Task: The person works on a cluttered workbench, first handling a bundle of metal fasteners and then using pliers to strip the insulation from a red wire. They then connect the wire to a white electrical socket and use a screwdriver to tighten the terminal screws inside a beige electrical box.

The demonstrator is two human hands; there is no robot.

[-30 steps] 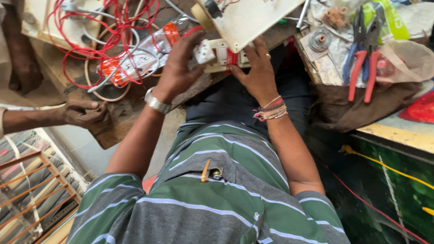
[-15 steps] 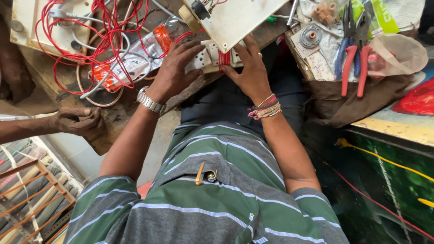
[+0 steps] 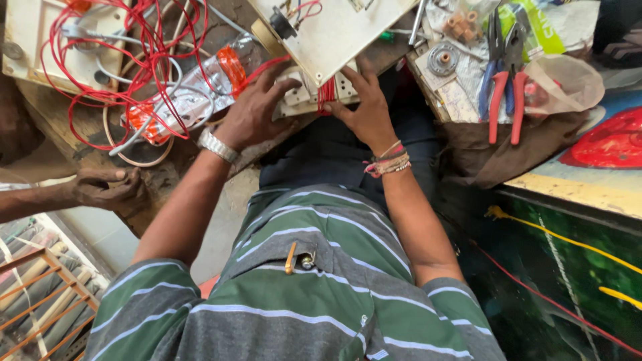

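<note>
Since the earlier frame the view has been shifted slightly, and both hands have been kept on the white switch plate [image 3: 314, 93] at the near edge of the worktop [image 3: 60, 127]. The left hand [image 3: 253, 110] is seen closed over the plate's left end, fingers curled on top; the right hand [image 3: 364, 103] is pressed against its right end, fingers spread and partly bent, beside a small bundle of red wires [image 3: 326, 93]. The plate is laid with its long axis running left to right, tilted a little upward to the right, and is partly covered by a pale square board [image 3: 334, 30] above it. A clear plastic bottle [image 3: 190, 93] with an orange label band is lain diagonally to the left, wrapped in loops of red wire [image 3: 134, 60]. To the right, a green packet [image 3: 538, 27] is found at the top edge, with red-handled pliers [image 3: 505, 87] and a clear plastic bag [image 3: 565, 83] below it. Another person's hand [image 3: 107, 190] is rested on the worktop's left edge, apparently closed on nothing, though this is poorly shown.
</note>
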